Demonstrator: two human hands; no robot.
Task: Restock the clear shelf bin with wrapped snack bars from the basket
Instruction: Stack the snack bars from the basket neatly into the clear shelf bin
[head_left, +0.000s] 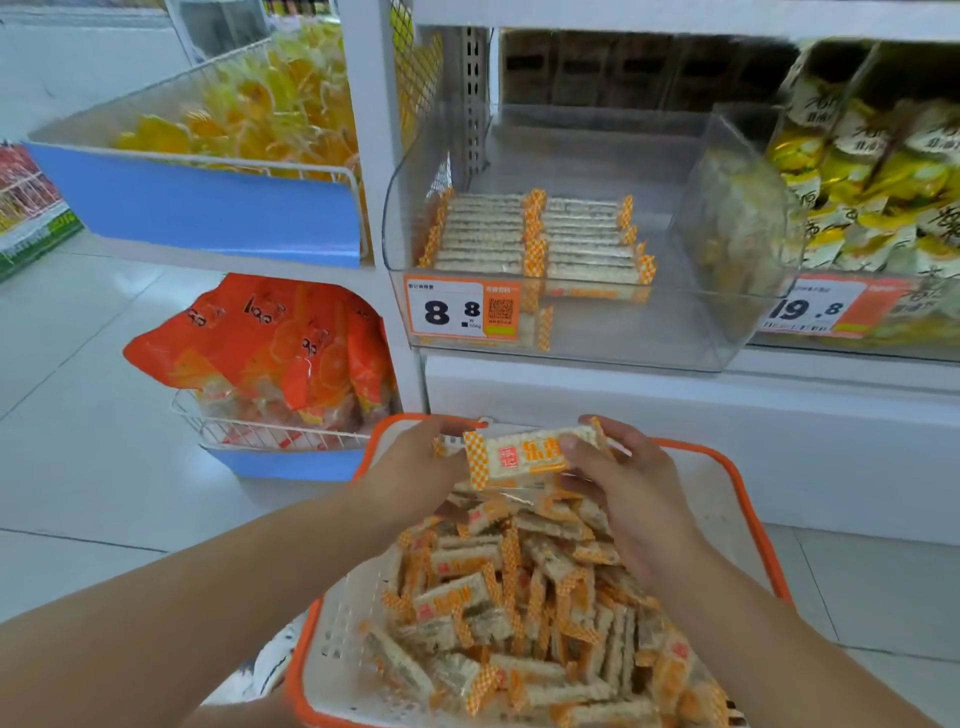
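A white basket with an orange rim (748, 483) sits low in front of me, heaped with several wrapped snack bars (524, 603) in orange-checked wrappers. Both hands hold a small stack of bars (519, 457) above the basket's far end. My left hand (415, 462) grips the stack's left end and my right hand (618, 478) grips its right end. Above on the shelf stands the clear bin (691, 312), with two neat rows of bars (535, 239) lying in its left part. Its right part is bare.
A price tag reading 8.8 (462, 309) is stuck on the bin's front. Yellow packets fill the neighbouring clear bin (872, 197) at right. At left are a wire bin of yellow sweets (249, 114) and a lower wire basket of orange bags (280, 353).
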